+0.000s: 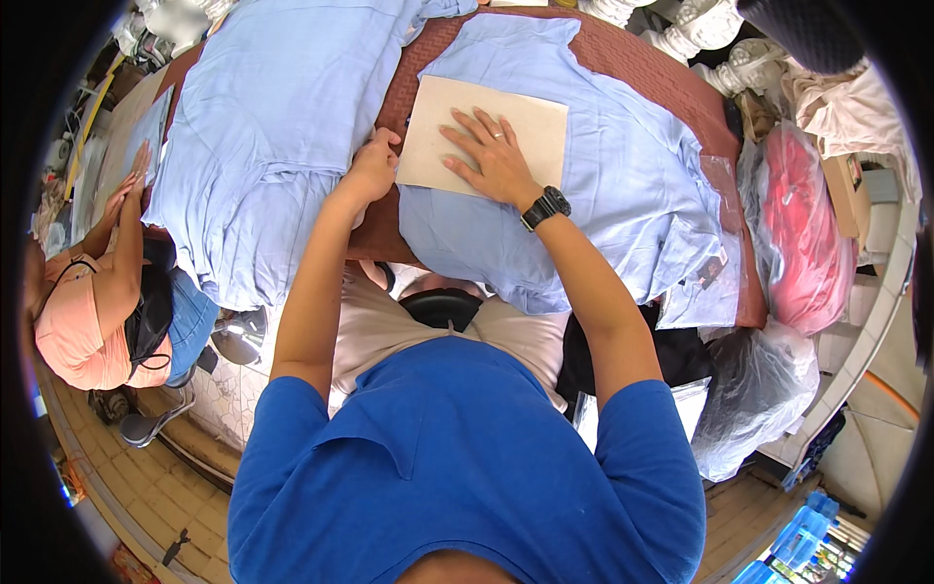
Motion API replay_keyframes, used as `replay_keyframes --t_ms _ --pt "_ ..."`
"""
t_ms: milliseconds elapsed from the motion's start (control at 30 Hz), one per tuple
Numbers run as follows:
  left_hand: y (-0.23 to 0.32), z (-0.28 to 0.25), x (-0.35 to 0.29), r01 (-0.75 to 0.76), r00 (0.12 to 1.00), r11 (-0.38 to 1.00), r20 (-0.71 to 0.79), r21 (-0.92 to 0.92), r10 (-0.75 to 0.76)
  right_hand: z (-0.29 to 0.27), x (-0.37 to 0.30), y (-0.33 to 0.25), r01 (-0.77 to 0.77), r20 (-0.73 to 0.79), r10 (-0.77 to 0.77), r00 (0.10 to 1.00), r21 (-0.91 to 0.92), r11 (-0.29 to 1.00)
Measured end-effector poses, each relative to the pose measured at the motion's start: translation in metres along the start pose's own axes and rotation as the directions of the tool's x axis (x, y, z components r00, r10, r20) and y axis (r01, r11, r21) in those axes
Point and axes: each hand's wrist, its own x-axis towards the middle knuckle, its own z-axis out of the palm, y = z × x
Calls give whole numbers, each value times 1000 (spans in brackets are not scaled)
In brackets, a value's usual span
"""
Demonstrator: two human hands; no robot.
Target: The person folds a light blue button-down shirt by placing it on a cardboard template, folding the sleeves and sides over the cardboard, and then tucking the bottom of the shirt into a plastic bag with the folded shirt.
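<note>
A beige rectangular cardboard sheet (545, 115) lies on a light blue shirt (637, 195) spread over the table in front of me. Flat on the cardboard rests my right hand (494, 161), fingers apart, with a ring on one finger and a black watch on the wrist. Just beyond the cardboard's left edge, my left hand (372, 167) is closed, its fingers curled in; whatever they may hold is hidden. It sits beside the right edge of a pile of light blue shirts (272, 117).
Reddish-brown cloth (671, 73) covers the table. At left, another person in a peach top (83, 316) has both hands at a clear-wrapped blue garment. Bagged red material (806, 229) and a grey plastic bag (759, 389) stand at right. White balusters (700, 29) line the far edge.
</note>
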Motion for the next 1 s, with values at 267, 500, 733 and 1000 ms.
replay_keyframes --t_ms 267,500,733,1000 --pt "6 11 -17 -192 934 943 -245 271 261 -1 3 1 42 -28 -43 999 -17 999" --pt "9 18 -30 -246 910 949 -290 199 297 -1 3 3 44 -41 -45 998 -8 999" --pt "7 20 -28 -157 951 987 -267 19 156 0 4 3 24 0 -24 1000 0 1000" --pt "-3 17 -23 -178 957 980 -247 -88 151 2 6 1 12 -27 -13 1000 -10 1000"
